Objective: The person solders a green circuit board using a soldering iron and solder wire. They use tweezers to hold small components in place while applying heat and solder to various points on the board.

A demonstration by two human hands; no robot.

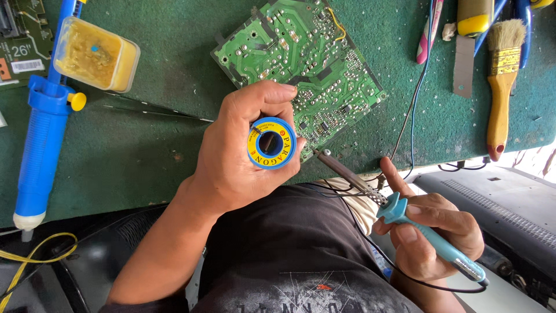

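While left hand [231, 156] grips solder spool [271, 143], right hand [431, 235] holding soldering iron [399, 211]

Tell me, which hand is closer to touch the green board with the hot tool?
Probably the right hand. It holds the blue soldering iron, whose tip already lies at the edge of the green circuit board. The left hand is busy holding the solder spool.

A round yellow label with a red mark [270, 143] rings the blue spool's face, mid-frame. At the top left edge — a white rectangular sticker [26, 65] sits on a green board [17, 35].
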